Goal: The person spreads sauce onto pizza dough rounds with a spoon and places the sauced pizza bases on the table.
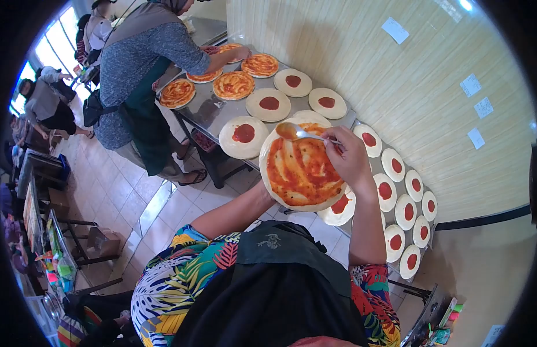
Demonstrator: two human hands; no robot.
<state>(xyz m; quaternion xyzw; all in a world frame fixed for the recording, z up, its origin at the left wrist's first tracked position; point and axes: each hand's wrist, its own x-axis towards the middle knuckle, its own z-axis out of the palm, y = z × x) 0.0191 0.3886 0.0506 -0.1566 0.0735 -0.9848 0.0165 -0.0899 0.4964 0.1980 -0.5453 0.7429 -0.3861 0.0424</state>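
A round pizza base (306, 173) smeared with red sauce is held up in front of me. Under its lower left edge is my left hand (267, 194), its fingers hidden beneath the base. My right hand (350, 151) grips a metal spoon (290, 132), whose sauce-coated bowl is over the upper part of the base. Just left of it on the table lies a dough round (243, 137) with a blob of sauce at its centre. Another dough round (339, 209) shows partly behind the held base.
The metal table (219, 110) carries several sauced bases (233, 85) and dough rounds. More rounds (405, 212) stand to the right along the wall. A person in an apron (142, 87) leans over the table's far end. Other people and tables are at the left.
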